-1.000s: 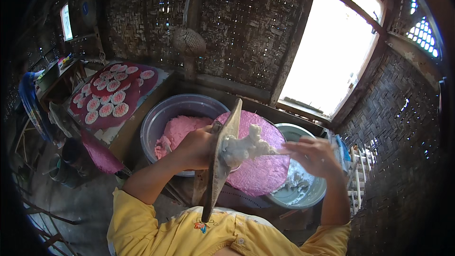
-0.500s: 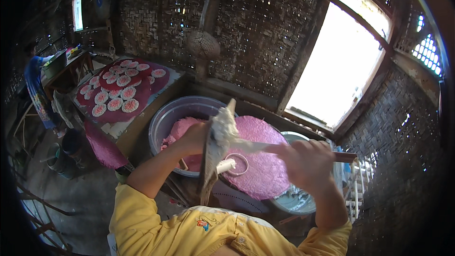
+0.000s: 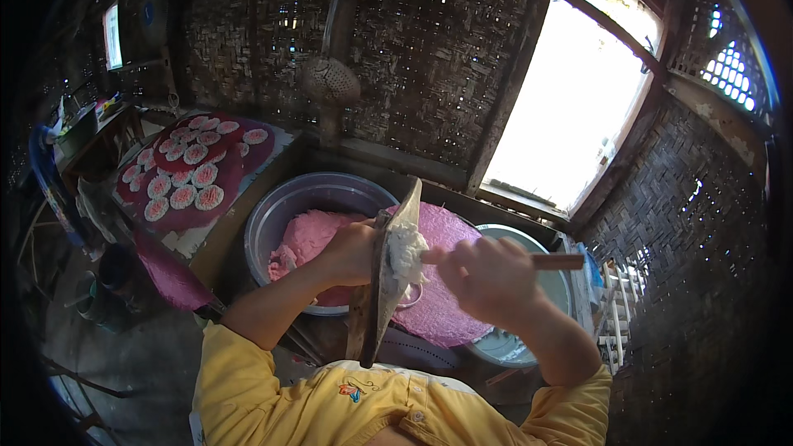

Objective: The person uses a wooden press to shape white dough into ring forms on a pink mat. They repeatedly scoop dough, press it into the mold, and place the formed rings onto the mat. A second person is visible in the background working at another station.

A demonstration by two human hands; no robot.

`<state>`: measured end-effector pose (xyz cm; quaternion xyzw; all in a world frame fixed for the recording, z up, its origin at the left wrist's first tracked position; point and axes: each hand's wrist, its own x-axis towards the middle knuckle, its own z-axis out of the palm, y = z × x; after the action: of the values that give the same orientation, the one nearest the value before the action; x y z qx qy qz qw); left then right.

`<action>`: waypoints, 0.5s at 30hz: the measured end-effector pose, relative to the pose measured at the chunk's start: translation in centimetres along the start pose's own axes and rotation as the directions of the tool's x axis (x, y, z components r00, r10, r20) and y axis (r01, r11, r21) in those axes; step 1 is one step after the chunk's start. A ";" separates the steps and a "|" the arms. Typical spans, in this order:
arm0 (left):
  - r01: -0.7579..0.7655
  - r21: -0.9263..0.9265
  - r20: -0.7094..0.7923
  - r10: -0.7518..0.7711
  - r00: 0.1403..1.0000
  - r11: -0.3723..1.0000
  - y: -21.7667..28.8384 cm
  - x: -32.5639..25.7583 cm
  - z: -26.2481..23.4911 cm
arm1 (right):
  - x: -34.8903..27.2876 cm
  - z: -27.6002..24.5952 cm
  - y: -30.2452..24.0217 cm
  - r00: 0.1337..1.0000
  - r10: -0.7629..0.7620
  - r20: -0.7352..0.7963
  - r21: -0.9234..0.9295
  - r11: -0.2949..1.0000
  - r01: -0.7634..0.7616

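One wooden board (image 3: 387, 301) is tipped up nearly on edge before the yellow shirt (image 3: 388, 405). White dough (image 3: 405, 249) sits on its right-hand face, about halfway up. The left hand (image 3: 351, 254) is behind the board with its grip closed on it; the fingertips are hidden. The right hand (image 3: 487, 277) has its grip clenched around a tool with a wooden handle (image 3: 562, 262) jutting to the right. The tool's working end cannot be made out, so contact with the dough is unconfirmed. In judgement, the dough is soft, damp and sticky, liable to smear or sag, and better lifted with the tool than pinched. The board appears stiff and fairly light, best held near its middle from behind. A purple tub (image 3: 347, 195) of pink dough (image 3: 306, 239) stands left, a pale green basin (image 3: 555, 289) right.
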<state>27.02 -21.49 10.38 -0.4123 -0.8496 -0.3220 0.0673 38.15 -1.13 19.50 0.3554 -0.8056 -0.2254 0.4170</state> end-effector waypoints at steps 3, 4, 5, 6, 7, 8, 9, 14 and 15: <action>0.069 -0.085 0.051 -0.065 0.997 0.994 -1.0 0.3 0.5 | -0.4 1.4 -1.3 0.990 -0.024 -0.141 -0.105 0.994 0.009; 0.058 -0.091 0.035 -0.055 0.998 0.994 -1.5 0.3 0.3 | -0.7 1.6 -1.2 0.994 0.024 -0.108 -0.066 0.997 -0.031; 0.061 -0.142 0.050 -0.054 0.997 0.988 -2.2 0.3 0.1 | -1.2 1.6 -0.6 0.996 0.068 -0.057 -0.039 0.997 -0.070; 0.046 -0.174 0.052 -0.038 0.998 0.984 -2.8 0.2 -0.4 | -1.6 1.4 0.0 0.994 0.106 -0.021 -0.029 0.994 -0.106; 0.029 -0.204 0.049 -0.020 0.999 0.978 -3.4 0.0 -0.8 | -2.3 0.9 0.9 0.979 0.197 0.051 0.082 0.976 -0.200; 0.017 -0.200 0.028 -0.012 1.000 0.980 -3.9 -0.1 -1.1 | -2.7 0.6 1.8 0.963 0.271 0.001 0.246 0.933 -0.263; 0.007 -0.194 0.007 -0.005 1.000 0.981 -4.2 -0.4 -1.5 | -3.1 0.5 2.5 0.946 0.322 -0.036 0.301 0.906 -0.297; 0.088 -0.500 0.017 -0.092 0.996 0.861 -4.0 -0.4 -1.3 | -4.1 2.7 2.9 0.847 0.531 -0.009 0.397 0.780 -0.485; 0.145 -0.554 0.081 -0.121 0.989 0.820 -3.9 -0.3 -1.4 | -4.3 3.3 2.6 0.872 0.489 0.023 0.377 0.804 -0.460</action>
<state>24.07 -24.33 9.46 -0.3603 -0.7463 -0.5513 -0.0967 36.14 4.02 17.17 0.2230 -0.8802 0.0560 0.4152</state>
